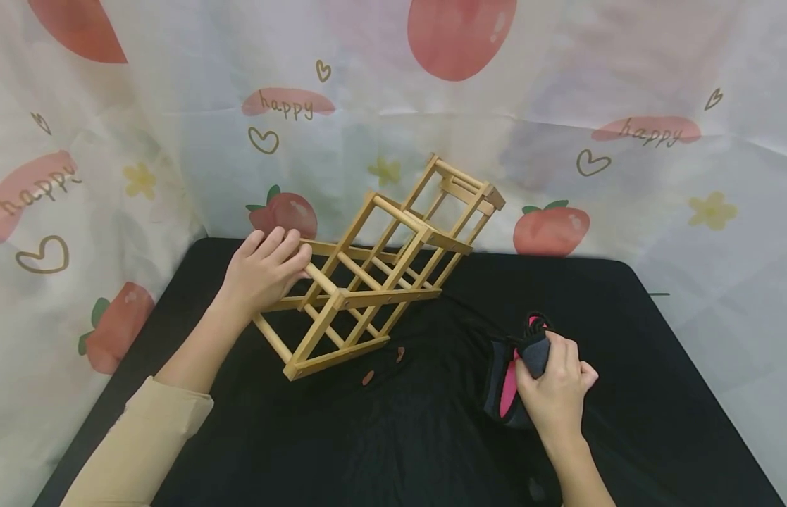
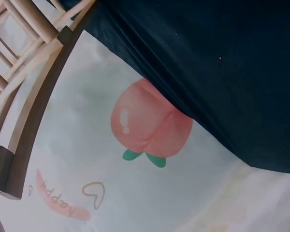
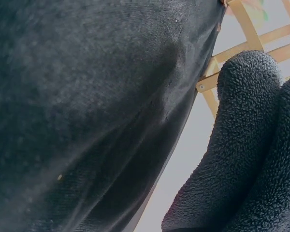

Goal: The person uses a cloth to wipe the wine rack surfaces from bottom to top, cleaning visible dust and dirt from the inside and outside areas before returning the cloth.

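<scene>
A light wooden rack [image 1: 374, 282] of rails and round dowels stands tilted on the black cloth, its far end raised to the right. My left hand [image 1: 266, 271] grips its near left end, fingers over the top; part of the rack [image 2: 34, 111] also shows in the left wrist view. At the right, my right hand [image 1: 558, 387] holds a pair of dark blue shoes [image 1: 535, 355] with pink insides and black laces, pinched together. Up close in the right wrist view, the shoes [image 3: 246, 135] look fuzzy and dark grey; the right fingers are hidden there.
Black cloth [image 1: 393, 451] covers the table, wrinkled near the middle. Two small brownish bits [image 1: 368, 378] lie on it in front of the rack. A pale curtain [image 1: 380, 42] with printed fruit and hearts hangs behind and at the sides.
</scene>
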